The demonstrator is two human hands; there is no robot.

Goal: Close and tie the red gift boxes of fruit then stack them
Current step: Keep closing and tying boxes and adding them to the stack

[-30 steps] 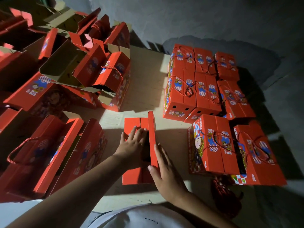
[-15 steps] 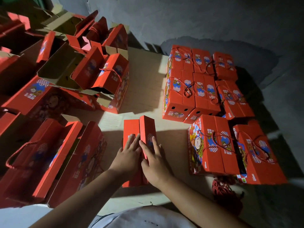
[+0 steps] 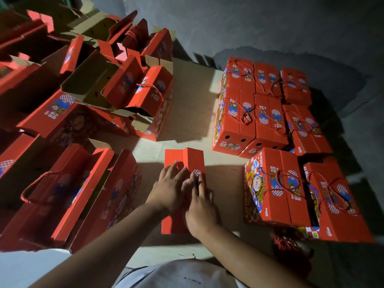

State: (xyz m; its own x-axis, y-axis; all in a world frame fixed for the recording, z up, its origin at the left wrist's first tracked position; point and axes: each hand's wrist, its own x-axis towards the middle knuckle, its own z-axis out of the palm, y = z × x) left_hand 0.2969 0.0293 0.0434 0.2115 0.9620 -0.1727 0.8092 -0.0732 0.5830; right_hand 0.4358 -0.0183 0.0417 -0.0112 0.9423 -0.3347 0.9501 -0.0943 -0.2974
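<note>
1 red gift box (image 3: 188, 161) at the board's (image 3: 193, 113) near edge, mid. Left hand (image 3: 169, 189) & right hand (image 3: 200, 206), fingers straight, press its 2 top flaps flat. 8 tied boxes (image 3: 268, 113) on the right side, stacked; open boxes (image 3: 79, 190) left, too jumbled to count.

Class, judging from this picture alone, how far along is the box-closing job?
Done: a stack of closed, cord-tied boxes stands on the right. In hand: the left hand and right hand press the flaps of the middle box; no cord shows on it. Left: the open boxes on the left.
</note>
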